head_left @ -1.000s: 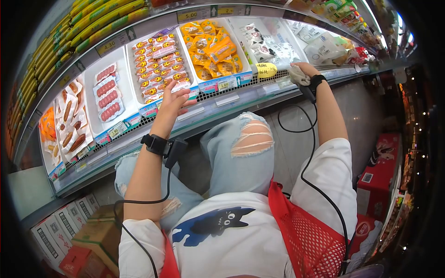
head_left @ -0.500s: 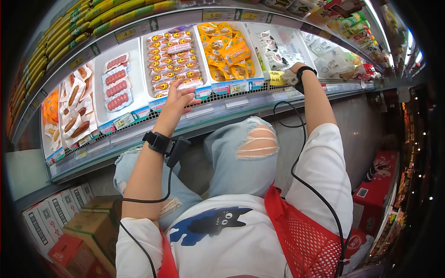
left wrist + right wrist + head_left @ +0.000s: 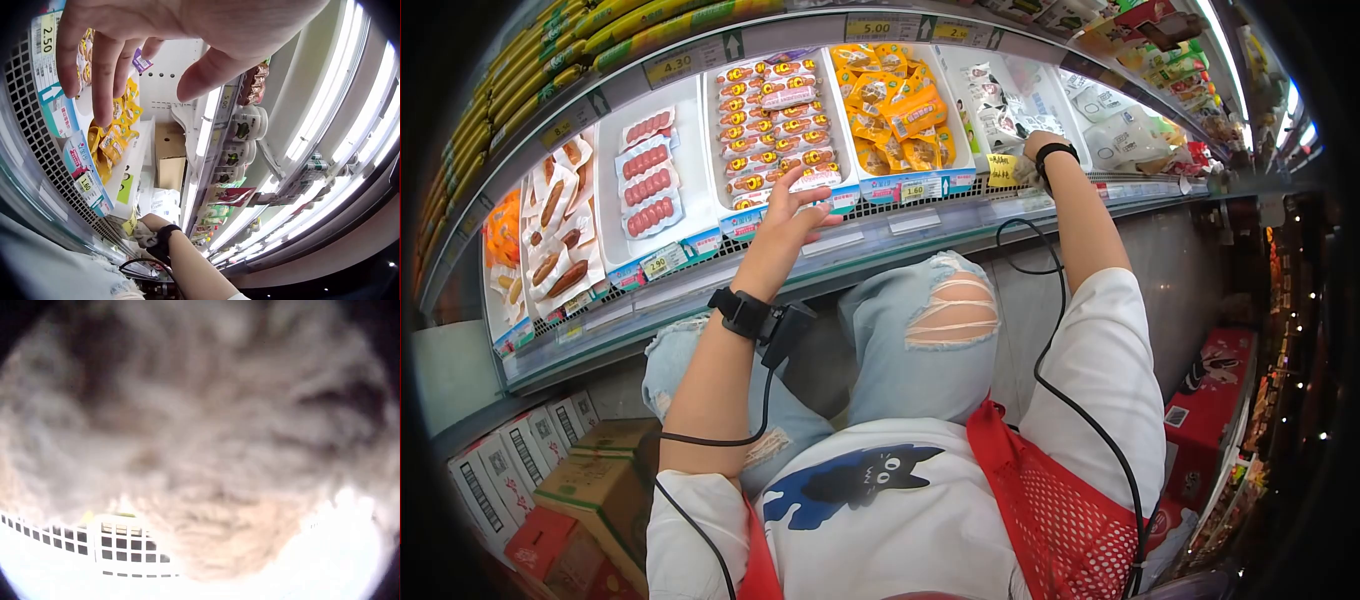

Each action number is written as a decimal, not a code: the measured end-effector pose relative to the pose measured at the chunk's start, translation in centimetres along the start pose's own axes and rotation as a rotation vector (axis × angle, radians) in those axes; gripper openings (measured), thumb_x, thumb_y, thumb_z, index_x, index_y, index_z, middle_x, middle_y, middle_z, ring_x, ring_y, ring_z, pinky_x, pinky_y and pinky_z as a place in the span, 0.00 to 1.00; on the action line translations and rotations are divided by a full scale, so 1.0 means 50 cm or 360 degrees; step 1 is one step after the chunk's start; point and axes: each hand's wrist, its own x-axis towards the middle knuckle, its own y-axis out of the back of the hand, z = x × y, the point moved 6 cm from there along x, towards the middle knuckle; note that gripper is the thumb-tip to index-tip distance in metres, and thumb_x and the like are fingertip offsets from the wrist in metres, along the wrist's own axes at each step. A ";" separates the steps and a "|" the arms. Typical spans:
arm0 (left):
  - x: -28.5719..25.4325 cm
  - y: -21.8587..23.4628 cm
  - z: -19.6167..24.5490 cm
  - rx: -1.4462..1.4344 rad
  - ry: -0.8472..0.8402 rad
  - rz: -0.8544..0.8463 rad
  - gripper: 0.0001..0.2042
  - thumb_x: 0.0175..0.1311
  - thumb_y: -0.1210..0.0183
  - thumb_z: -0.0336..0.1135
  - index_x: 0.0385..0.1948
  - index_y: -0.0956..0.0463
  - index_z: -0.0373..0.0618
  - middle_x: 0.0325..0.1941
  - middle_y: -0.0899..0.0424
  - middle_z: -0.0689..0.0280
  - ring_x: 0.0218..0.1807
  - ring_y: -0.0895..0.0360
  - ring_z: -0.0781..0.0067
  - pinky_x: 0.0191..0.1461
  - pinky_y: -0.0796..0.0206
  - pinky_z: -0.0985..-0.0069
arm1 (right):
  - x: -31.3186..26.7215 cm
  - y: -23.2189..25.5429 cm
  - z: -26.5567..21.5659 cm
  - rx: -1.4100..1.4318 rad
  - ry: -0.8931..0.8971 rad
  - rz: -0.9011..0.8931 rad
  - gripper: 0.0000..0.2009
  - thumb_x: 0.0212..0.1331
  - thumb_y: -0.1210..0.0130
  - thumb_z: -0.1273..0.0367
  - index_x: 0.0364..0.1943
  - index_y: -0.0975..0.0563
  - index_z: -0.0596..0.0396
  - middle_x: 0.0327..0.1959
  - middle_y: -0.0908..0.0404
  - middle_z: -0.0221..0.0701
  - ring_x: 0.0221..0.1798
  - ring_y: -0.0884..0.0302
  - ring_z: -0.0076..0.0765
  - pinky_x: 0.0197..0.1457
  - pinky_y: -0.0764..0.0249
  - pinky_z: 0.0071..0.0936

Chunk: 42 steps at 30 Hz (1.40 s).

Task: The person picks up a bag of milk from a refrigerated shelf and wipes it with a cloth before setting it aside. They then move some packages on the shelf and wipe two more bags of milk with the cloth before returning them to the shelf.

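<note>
Cloth (image 3: pixel 206 437), one, bunched in the right hand (image 3: pixel 1038 148).

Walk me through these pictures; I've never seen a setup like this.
There is no machine handling things here: a person works with two bare hands, wearing cameras. The widest picture comes from the head, looking down. The other two come from a camera on each wrist: the left wrist view shows the left hand close up; the right wrist view is mostly filled by a blurred, greyish cloth.

On the display shelf, white trays hold wrapped sausages and yellow packets. The right hand holds the cloth beside a yellow label. The left hand holds nothing.
</note>
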 end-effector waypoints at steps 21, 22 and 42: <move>0.025 -0.007 -0.038 -0.0211 0.0125 -0.0153 0.33 0.62 0.48 0.46 0.66 0.52 0.45 0.58 0.30 0.56 0.51 0.23 0.69 0.55 0.36 0.72 | -0.165 0.170 0.276 0.1466 0.0416 0.1252 0.17 0.54 0.48 0.59 0.30 0.21 0.62 0.25 0.22 0.41 0.31 0.24 0.37 0.39 0.32 0.30; 0.021 -0.018 -0.037 -0.0241 0.0131 -0.0229 0.33 0.63 0.48 0.46 0.66 0.51 0.45 0.58 0.29 0.56 0.51 0.23 0.69 0.55 0.36 0.73 | -0.199 0.186 0.266 0.1489 0.0519 0.1192 0.16 0.55 0.48 0.61 0.28 0.22 0.64 0.23 0.23 0.38 0.29 0.26 0.32 0.37 0.33 0.28; -0.293 -0.108 -0.018 -0.1992 -0.0253 -0.0506 0.45 0.58 0.69 0.74 0.68 0.56 0.44 0.68 0.46 0.45 0.67 0.44 0.41 0.67 0.49 0.47 | -0.976 0.216 -0.240 0.1576 0.2151 0.0877 0.07 0.52 0.45 0.70 0.21 0.26 0.58 0.13 0.32 0.32 0.16 0.35 0.30 0.22 0.39 0.27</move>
